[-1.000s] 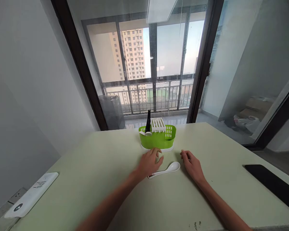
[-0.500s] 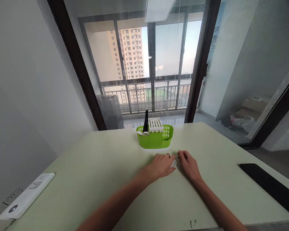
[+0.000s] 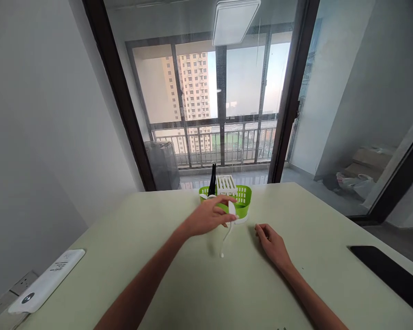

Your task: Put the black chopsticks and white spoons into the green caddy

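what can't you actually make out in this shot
- White spoon, head view: the left hand covers part of its bowl, and the hanging handle is blurred, so the exact grip is unclear.
- Green holder: its front is hidden behind the left hand and spoon; its contents are too small to identify.
- Black slab: cut off by the right edge.
- White device: its print is too small to read.
- Right hand: fingers curled, underside hidden.

White spoon [image 3: 228,227] hangs handle-down above the table.
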{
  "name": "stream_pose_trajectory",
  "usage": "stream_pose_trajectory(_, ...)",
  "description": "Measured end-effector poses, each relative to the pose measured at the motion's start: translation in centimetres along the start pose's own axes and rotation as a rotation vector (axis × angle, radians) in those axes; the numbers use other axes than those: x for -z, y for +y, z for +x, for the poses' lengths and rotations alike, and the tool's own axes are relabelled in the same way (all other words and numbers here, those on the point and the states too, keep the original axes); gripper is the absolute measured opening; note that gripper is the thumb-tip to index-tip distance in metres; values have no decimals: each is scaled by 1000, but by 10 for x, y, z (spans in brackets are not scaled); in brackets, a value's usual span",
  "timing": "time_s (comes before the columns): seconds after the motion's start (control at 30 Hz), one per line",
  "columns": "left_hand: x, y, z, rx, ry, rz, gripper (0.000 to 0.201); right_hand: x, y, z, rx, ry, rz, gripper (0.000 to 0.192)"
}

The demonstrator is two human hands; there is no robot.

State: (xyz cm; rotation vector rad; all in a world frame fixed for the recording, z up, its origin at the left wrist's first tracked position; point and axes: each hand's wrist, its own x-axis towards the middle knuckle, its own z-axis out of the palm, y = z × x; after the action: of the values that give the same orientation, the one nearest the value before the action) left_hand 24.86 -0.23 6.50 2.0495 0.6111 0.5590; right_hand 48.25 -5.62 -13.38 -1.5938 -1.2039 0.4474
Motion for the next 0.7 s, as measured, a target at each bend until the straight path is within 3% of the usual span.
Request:
stream_pose_trajectory(0.07,23,10,2,-43,75,-118,46,0,1,0,0,-8,-5,50)
stream_pose_trajectory(0.17,59,15,9,-163,352,-160,42,0,1,0,-2,-16,-10,50)
stream_pose_trajectory(0.33,98,-14,24,-272,764,-34,45,-1,2,-1,13,-72,-18,48)
stream_pose_trajectory(0.5,100,-60,36,-189,943,91,47,-3,4,0,34,-109,-31,47)
stream_pose_trajectory(0.7,80,-88,43,-129,919,90,42,-3,7,0,39,-120,-53,46)
